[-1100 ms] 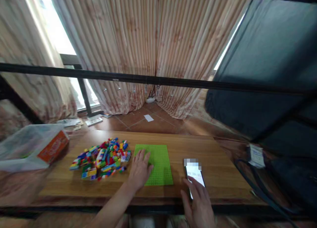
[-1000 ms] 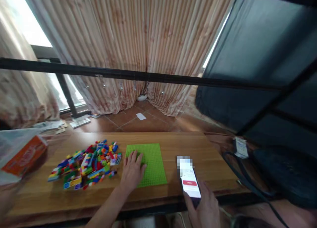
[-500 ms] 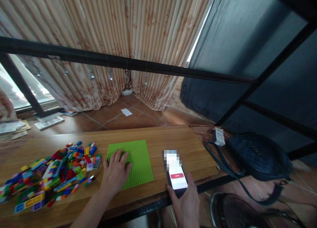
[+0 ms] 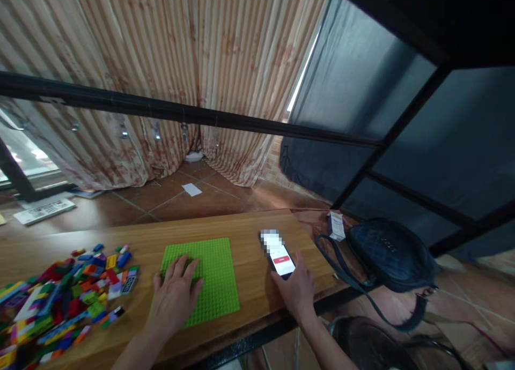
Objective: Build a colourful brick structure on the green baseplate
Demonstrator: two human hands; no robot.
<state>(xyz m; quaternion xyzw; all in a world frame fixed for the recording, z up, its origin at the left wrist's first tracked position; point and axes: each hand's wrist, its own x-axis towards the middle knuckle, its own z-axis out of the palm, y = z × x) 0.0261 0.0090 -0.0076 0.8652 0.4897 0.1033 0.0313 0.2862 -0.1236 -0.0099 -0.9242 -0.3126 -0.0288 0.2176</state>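
Observation:
My left hand [image 4: 175,289] lies flat with its fingers spread over the left part of a green studded baseplate [image 4: 217,279]. Nothing shows in it. At the right, my right hand [image 4: 296,289] grips the lower end of a smartphone [image 4: 284,263], thumb on one side and fingers on the other. The phone's screen is lit, with a red button on white and its upper part blurred out. A loose heap of colourful toy bricks [image 4: 76,300] spreads over the table to the left of the baseplate.
The wooden table [image 4: 257,230] has a dark front edge. Beyond its right end are a dark bag [image 4: 392,254] with a strap and a small box [image 4: 335,226]. A black metal bar [image 4: 241,122] crosses before the curtains [image 4: 140,48]. A stool [image 4: 370,340] stands at lower right.
My right hand has moved the phone up the table, away from the front edge. The left hand stays on the baseplate. The whole view has shifted, so the bricks appear farther left.

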